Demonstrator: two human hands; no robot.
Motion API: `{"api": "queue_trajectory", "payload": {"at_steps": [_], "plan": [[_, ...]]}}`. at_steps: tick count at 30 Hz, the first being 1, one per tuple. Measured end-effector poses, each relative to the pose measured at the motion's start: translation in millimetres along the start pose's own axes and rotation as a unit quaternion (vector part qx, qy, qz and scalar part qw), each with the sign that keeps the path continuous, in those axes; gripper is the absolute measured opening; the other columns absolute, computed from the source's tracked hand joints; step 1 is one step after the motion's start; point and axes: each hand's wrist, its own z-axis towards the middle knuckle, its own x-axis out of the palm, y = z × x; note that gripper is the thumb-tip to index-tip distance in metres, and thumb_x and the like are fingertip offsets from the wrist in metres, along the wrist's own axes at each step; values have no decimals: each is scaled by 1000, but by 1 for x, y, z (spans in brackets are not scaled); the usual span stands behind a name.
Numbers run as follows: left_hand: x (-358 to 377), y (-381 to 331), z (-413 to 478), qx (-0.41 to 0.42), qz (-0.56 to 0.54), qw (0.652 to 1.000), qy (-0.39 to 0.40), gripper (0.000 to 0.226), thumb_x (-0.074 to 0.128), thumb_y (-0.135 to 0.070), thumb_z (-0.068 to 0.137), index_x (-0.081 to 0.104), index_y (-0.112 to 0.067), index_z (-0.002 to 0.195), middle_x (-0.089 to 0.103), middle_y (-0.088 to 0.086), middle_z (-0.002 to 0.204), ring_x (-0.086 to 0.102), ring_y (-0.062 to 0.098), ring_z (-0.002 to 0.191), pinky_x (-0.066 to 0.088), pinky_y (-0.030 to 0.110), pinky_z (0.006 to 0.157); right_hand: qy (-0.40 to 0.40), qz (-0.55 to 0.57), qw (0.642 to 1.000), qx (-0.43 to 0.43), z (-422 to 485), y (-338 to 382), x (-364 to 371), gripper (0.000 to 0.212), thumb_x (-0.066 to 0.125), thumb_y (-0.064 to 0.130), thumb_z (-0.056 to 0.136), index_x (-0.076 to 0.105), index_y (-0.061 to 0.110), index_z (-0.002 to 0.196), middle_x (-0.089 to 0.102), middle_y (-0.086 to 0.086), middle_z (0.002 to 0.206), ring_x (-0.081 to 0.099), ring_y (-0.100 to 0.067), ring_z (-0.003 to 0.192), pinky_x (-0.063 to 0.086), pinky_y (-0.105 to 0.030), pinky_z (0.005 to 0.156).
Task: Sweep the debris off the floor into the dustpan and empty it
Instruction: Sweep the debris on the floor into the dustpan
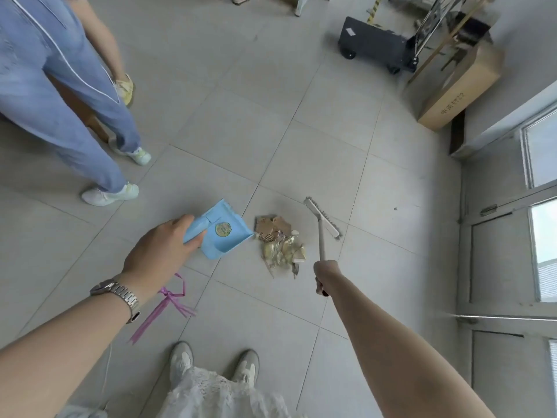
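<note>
Littering pale tiled floor (301,146): debris (280,242)

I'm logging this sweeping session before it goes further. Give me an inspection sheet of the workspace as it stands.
Surface: grey tiled floor, bare apart from the items below.
Job's things: blue dustpan with its lip at the debris pile; brush on the pile's other side.
Clutter: purple ribbon near the left wrist.
Hands: left hand grips the dustpan handle; right hand grips the brush handle.
Cables: nothing seen.
Surroundings: bystander in jeans, black wheeled case, cardboard box, windows.
</note>
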Motion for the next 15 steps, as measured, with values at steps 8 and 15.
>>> {"api": "queue_trajectory", "payload": {"at_steps": [8,15], "plan": [[10,10,-8,-38,-21,998,47,26,54,-42,90,51,-17,84,50,2,61,45,23,54,31,28,44,25,-293,942,-164,33,26,27,41,29,-2,88,45,3,125,46,-10,70,45,-20,47,35,-21,40],[8,20,-17,-61,-55,994,78,23,55,-42,89,53,-19,82,45,-1,58,39,19,51,29,29,45,37,-408,895,-176,49,-5,49,46,33,10,90,46,7,135,52,-6,81,52,-23,59,46,-29,54]]}}
